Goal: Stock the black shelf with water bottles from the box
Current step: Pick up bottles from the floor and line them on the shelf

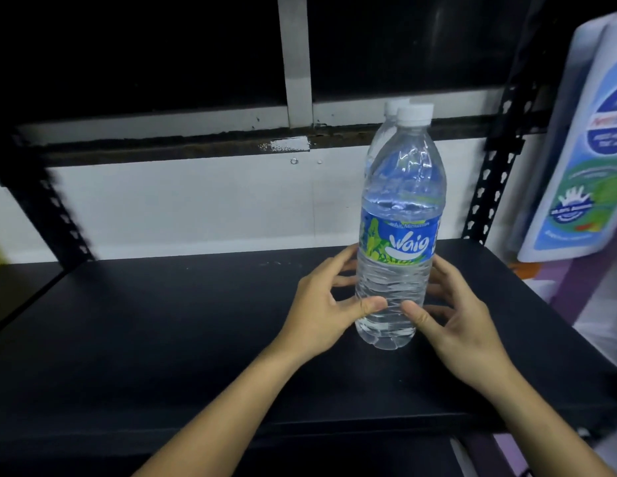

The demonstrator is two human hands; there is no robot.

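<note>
Head view, left to right: where does my left hand sit?

Your left hand (321, 304) curls round the lower body of the water bottle (400, 235); its thumb presses on the front, and its fingers reach round the bottle's left side.

And the bottle itself?

It stands upright on the black shelf (162, 321), right of the middle; white cap on, label facing you; a second bottle (379, 139) stands just behind it, only its cap and shoulder showing; whether the two touch, I cannot tell.

My right hand?

Your right hand (462, 325) holds the same bottle from the other side; thumb on the front near your left thumb, fingers wrapped behind; further right, past the perforated post (489, 187), a large white container (582, 149) with a blue and green label shows.
</note>
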